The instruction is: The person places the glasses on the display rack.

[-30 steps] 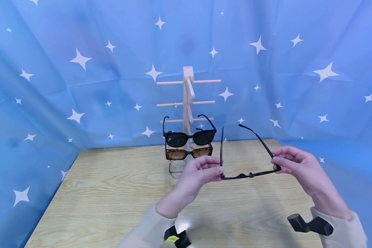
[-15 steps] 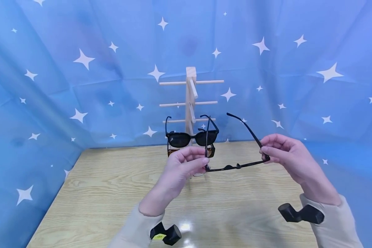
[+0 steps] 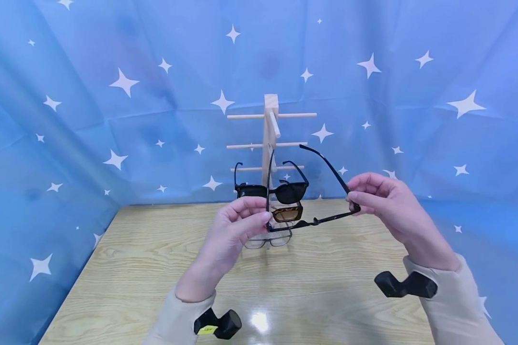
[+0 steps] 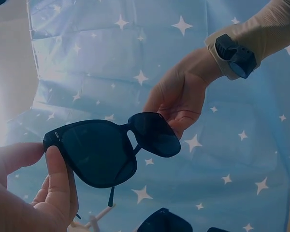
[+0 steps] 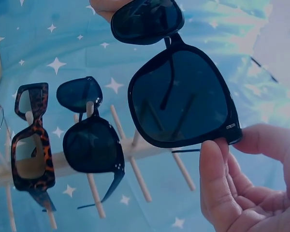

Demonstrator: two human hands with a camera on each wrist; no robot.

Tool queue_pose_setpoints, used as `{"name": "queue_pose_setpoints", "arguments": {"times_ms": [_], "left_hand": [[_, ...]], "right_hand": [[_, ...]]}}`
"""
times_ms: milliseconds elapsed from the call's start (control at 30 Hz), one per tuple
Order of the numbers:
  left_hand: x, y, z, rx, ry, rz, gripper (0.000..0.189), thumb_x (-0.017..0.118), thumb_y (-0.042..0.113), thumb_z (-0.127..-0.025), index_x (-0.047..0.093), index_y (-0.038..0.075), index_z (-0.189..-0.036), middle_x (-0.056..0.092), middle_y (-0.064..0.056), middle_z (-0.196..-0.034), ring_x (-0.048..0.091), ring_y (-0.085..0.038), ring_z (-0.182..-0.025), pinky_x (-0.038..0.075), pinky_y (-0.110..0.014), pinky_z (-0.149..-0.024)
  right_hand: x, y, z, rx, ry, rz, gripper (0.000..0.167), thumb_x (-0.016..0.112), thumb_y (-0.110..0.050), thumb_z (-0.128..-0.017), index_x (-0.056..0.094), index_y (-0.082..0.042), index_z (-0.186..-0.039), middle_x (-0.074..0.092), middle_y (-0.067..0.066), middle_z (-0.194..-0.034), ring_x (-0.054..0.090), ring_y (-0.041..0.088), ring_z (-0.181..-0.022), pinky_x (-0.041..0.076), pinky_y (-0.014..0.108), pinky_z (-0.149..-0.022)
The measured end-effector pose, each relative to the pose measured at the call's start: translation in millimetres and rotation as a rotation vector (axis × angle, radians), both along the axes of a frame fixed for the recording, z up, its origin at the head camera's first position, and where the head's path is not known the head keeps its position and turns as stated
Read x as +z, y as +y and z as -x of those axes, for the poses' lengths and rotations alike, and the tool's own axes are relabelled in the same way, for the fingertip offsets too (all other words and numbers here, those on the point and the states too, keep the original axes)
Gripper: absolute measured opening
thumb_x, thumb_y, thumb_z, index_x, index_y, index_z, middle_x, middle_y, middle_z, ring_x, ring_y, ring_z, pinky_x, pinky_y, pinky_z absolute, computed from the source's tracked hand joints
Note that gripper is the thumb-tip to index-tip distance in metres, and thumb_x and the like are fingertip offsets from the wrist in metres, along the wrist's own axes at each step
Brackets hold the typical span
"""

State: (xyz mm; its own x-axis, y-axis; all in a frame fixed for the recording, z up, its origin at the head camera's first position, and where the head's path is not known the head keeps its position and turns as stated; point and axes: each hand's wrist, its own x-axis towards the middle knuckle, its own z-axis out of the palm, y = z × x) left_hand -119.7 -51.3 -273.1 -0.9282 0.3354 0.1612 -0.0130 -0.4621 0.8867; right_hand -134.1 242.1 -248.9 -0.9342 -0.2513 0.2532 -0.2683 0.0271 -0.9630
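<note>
Both hands hold one pair of black sunglasses [image 3: 334,217] with dark lenses, its temples unfolded and pointing away toward the stand. My left hand [image 3: 229,230] pinches the frame's left corner near the hinge, and my right hand [image 3: 384,211] pinches the right corner. In the left wrist view the dark lens [image 4: 99,152] shows large beside the left thumb and fingers. Behind them rises a wooden eyewear stand [image 3: 271,103] with horizontal pegs. Black sunglasses [image 3: 290,193] hang on it, with tortoiseshell sunglasses [image 3: 286,214] below and thin-framed glasses [image 3: 279,241] lowest. The left hand overlaps these in the head view.
The stand's upper pegs [image 3: 298,115] carry no glasses. Under everything lies a light wood-grain table [image 3: 155,268], and a blue star-patterned cloth [image 3: 177,120] hangs behind and at the sides. Each sleeve bears a black wrist device [image 3: 406,284].
Both hands have carried the black sunglasses left and up, from right of the stand to in front of it. Their temples now overlap the stand's pegs in the head view. The grip looks unchanged.
</note>
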Motion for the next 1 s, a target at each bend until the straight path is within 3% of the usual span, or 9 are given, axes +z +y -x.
{"name": "queue_pose_setpoints", "arguments": {"times_ms": [300, 433, 667, 1000], "left_hand": [[7.7, -18.0, 13.8, 0.059, -0.041, -0.085, 0.029, 0.051, -0.008, -0.086, 0.070, 0.015, -0.089, 0.066, 0.000, -0.082, 0.062, -0.009, -0.074, 0.053, -0.018, -0.065], [11.9, -22.2, 25.5, 0.100, -0.075, -0.116, 0.029, 0.050, -0.009, -0.087, 0.070, 0.013, -0.088, 0.066, -0.001, -0.081, 0.062, -0.009, -0.073, 0.052, -0.017, -0.062], [15.3, -28.1, 51.8, 0.115, -0.148, -0.183, 0.024, 0.051, -0.006, -0.091, 0.070, 0.009, -0.089, 0.066, -0.004, -0.081, 0.060, -0.010, -0.066, 0.052, -0.015, -0.060], [28.7, -26.5, 66.4, 0.139, -0.157, -0.219, 0.015, 0.055, -0.003, -0.091, 0.064, 0.002, -0.101, 0.066, -0.007, -0.083, 0.057, -0.011, -0.065, 0.051, -0.015, -0.059]], "right_hand": [[21.1, -25.1, 21.5, -0.042, -0.056, -0.071, 0.010, 0.065, -0.006, -0.088, 0.063, -0.007, -0.098, 0.064, 0.001, -0.080, 0.061, 0.013, -0.071, 0.057, 0.027, -0.066], [26.7, -34.3, 35.5, -0.036, -0.091, -0.043, 0.009, 0.065, -0.006, -0.087, 0.064, -0.007, -0.096, 0.065, 0.002, -0.082, 0.062, 0.014, -0.071, 0.057, 0.028, -0.068], [33.2, -44.7, 58.1, -0.045, -0.148, -0.008, 0.006, 0.064, -0.005, -0.087, 0.065, -0.007, -0.092, 0.063, 0.003, -0.081, 0.059, 0.012, -0.069, 0.057, 0.024, -0.064], [43.6, -48.6, 75.2, -0.082, -0.177, 0.036, 0.004, 0.064, -0.004, -0.087, 0.066, -0.007, -0.089, 0.061, 0.005, -0.077, 0.059, 0.012, -0.063, 0.055, 0.021, -0.058]]}}
